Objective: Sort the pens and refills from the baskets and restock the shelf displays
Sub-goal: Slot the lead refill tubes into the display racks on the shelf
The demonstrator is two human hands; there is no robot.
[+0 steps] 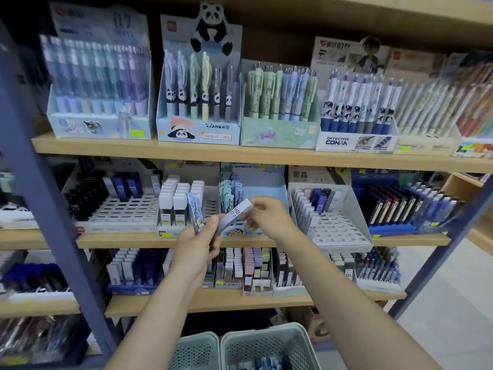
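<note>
Stationery shelves behind, left hand gripping patterned refill case, right hand pinching HB case

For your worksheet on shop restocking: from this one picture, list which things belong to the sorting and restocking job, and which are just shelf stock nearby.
In the job:
- left hand gripping a patterned lead case
- right hand pinching the grey HB 0.7 lead case
- two mesh baskets
- lead display trays

Just nearby:
- panda pen box
- Detective Conan pen box
- blue shelf upright
</note>
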